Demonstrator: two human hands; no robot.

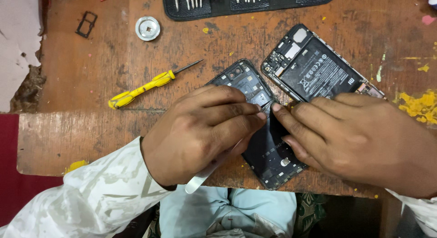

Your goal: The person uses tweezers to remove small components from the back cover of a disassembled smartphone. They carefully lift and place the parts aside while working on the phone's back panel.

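Observation:
A black phone back cover (266, 149) lies inner side up near the front edge of the worn wooden table (91, 83). My left hand (200, 133) rests over its left part and grips a white flat pry tool (202, 176) whose handle sticks out below the palm. My right hand (359, 138) presses fingertips on the cover's right side, meeting the left fingers near its middle. Behind them lies the opened phone body (318, 67) with its black battery showing. The tool's tip is hidden under my fingers.
A yellow screwdriver (145, 85) lies left of the cover. A round silver cap (148, 28) and a black SIM tray (86, 24) sit at the back left. A black tool pouch with several bits (246, 1) lies along the far edge. Yellow paint marks (419, 106) at right.

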